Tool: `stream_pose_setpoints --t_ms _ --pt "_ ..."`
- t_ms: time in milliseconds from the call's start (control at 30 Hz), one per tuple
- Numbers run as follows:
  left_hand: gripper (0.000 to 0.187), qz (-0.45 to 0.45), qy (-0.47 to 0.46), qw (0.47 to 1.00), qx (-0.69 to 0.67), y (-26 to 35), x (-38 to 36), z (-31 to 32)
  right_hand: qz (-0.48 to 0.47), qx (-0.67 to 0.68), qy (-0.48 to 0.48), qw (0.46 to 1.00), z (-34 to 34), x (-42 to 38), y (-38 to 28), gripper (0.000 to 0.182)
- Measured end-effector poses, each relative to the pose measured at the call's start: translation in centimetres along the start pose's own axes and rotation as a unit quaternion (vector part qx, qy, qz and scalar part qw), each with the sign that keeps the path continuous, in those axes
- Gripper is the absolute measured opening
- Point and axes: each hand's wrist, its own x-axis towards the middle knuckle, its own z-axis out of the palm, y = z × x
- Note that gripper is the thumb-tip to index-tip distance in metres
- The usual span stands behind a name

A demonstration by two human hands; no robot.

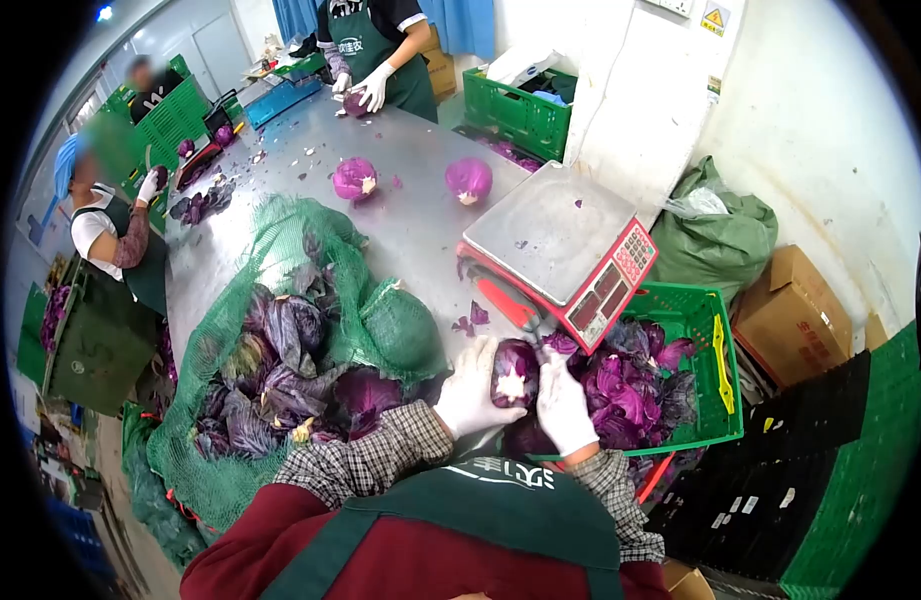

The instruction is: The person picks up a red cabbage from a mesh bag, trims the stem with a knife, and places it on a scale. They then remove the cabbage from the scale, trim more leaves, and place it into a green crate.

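Note:
Gloved in white, my left hand (472, 392) wraps round the side of a red cabbage (514, 370), whose pale cut stem end faces up. My right hand (563, 402) closes on the cabbage's other side, fingertips at its outer leaf. A loose purple leaf (560, 343) shows just past those fingertips. To the left, a green mesh sack (300, 235) spills several dark-leaved cabbages (292, 330) over the table's near edge. Under my right forearm and beyond it, a green crate (728, 425) holds a heap of stripped purple leaves (620, 390).
A red digital scale (555, 235) stands ahead right on the metal table (400, 140), near two peeled cabbages (355, 180). One co-worker (375, 55) handles a cabbage at the far end, another (115, 220) at the left. A green bin (525, 112), a sack (720, 235) and a carton (795, 315) line the right.

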Motion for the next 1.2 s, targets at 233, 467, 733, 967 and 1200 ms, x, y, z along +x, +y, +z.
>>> stream_pose_setpoints --t_ms 233,467,733,967,1200 --pt "0.119 -0.014 -0.033 0.998 -0.059 -3.0 -3.2 -1.7 0.190 0.034 0.133 0.972 -4.8 -5.6 7.0 0.039" --pt "0.113 0.038 -0.075 0.993 0.079 0.6 1.0 -3.0 0.068 0.079 0.069 0.992 -4.9 -4.5 0.5 0.041" --pt "0.108 0.003 -0.041 0.994 0.099 1.3 0.3 -1.7 -0.009 0.041 -0.016 0.999 0.3 -4.1 -1.2 0.038" --pt "0.106 0.004 -0.046 0.993 0.104 1.5 0.6 -1.3 -0.032 -0.038 0.000 0.999 1.2 -3.4 -0.1 0.049" --pt "0.109 0.005 -0.032 0.990 0.136 2.6 0.5 0.4 -0.092 -0.357 -0.152 0.917 0.1 0.2 2.1 0.042"
